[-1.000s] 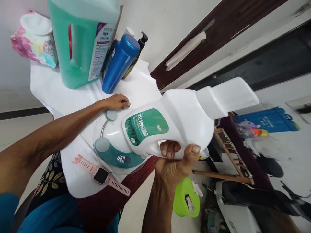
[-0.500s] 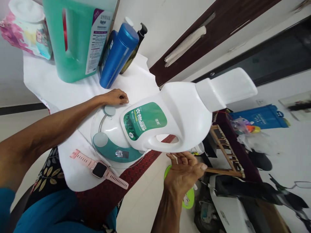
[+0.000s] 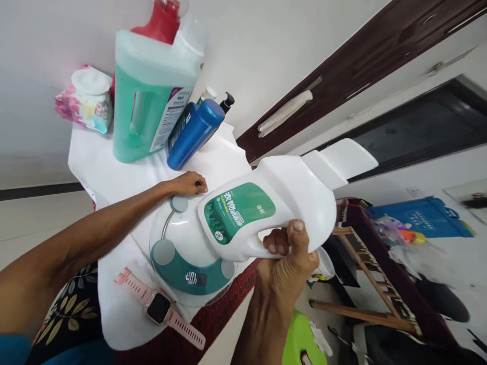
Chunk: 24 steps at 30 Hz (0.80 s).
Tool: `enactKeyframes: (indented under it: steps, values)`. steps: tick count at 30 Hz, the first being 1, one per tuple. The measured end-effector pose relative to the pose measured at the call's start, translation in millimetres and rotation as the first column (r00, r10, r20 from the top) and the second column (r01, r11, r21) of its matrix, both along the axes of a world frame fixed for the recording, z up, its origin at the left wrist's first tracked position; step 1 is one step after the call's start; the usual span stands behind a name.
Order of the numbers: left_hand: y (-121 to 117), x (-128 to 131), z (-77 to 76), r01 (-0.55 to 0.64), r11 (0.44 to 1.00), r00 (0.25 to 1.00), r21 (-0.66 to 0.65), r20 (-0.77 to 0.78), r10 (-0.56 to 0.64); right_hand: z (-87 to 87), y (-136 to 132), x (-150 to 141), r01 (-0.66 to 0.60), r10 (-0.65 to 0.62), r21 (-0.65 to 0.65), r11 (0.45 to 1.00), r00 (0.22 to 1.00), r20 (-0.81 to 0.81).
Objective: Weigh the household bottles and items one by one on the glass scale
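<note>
A large white bottle of laundry disinfectant [image 3: 300, 187] with a green label stands on a round glass scale [image 3: 182, 238]. The scale's display is lit. My right hand [image 3: 287, 258] wraps around the bottle's handle, with the thumb on the outside and fingertips through the opening. Beside the scale's far edge, my left hand [image 3: 186, 183] rests on the white cloth [image 3: 125, 223] with its fingers curled in; nothing shows in them. A pink-strapped smartwatch [image 3: 159, 308] lies on the cloth at the near side of the scale.
Behind my left hand stand a big green liquid jug [image 3: 131, 101], a blue bottle [image 3: 196, 134], a black pump bottle [image 3: 227, 103] and a pack of wipes [image 3: 87, 101]. A lime-green bin [image 3: 300, 339] is on the floor; a wooden rack [image 3: 365, 274] stands at right.
My right hand let go of the bottle's handle, opened below it, then closed on it again. My left hand stayed by the scale. The view has tilted upward.
</note>
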<state>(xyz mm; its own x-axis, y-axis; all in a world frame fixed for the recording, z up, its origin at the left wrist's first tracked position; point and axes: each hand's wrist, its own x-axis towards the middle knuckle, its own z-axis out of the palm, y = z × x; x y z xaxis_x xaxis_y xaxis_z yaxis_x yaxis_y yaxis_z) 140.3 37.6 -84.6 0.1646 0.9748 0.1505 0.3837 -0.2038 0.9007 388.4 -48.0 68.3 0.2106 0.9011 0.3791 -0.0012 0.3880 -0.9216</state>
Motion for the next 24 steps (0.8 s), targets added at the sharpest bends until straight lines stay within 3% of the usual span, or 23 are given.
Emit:
enactKeyframes:
  steps: [5, 10, 13, 18, 24]
  values:
    - [-0.9, 0.7, 0.8, 0.001, 1.000, 1.000, 0.000, 0.008, -0.001, -3.7, 77.6, -36.5, 0.071, -0.068, 0.053, 0.996, 0.996, -0.062]
    - [0.8, 0.9, 2.2, 0.008, 1.000, 1.000, -0.028, 0.017, -0.008, -27.9, 168.7, -91.1, 0.131, -0.130, 0.014, 0.991, 0.990, -0.044]
    - [1.0, 1.5, 2.9, 0.005, 0.999, 1.000, -0.035, 0.021, -0.004, -41.3, 207.9, -116.5, 0.161, -0.162, -0.048, 0.986, 0.987, -0.023]
    - [0.9, 2.3, 2.7, 0.006, 0.998, 1.000, -0.056, 0.029, -0.004, -54.8, 240.2, -146.5, 0.138, -0.136, -0.054, 0.989, 0.990, 0.038]
    - [0.9, 2.0, 2.7, 0.003, 0.998, 1.000, -0.064, 0.024, -0.001, -57.6, 240.7, -148.8, 0.094, -0.080, -0.080, 0.992, 0.983, 0.163]
